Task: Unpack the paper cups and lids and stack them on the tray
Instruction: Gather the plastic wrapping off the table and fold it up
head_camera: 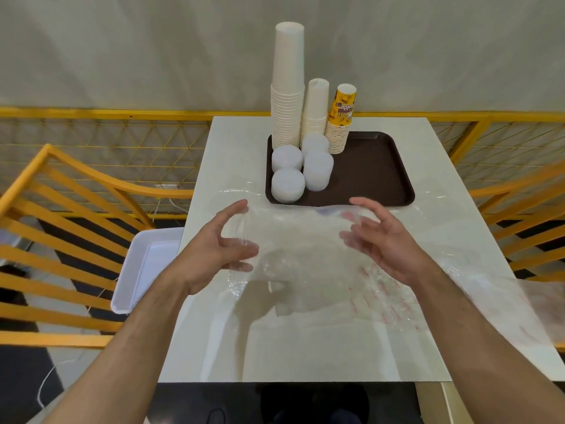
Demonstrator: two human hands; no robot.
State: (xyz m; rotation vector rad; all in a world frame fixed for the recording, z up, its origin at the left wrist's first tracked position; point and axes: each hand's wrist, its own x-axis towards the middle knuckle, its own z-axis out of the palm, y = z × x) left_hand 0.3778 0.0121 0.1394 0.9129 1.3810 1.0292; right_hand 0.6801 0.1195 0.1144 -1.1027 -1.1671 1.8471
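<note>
A dark brown tray sits at the far middle of the white table. On its left part stand a tall stack of white paper cups, a shorter white stack and a yellow printed stack. In front of them are several piles of translucent lids. A clear empty plastic bag with faint red print hangs just above the table between my hands. My left hand and my right hand face each other with spread fingers touching the film; the fingertips show through it.
A white plastic tray lies on a yellow wooden chair left of the table. Another yellow chair is at the right, and a yellow mesh railing runs behind. More clear plastic drapes over the table's right edge.
</note>
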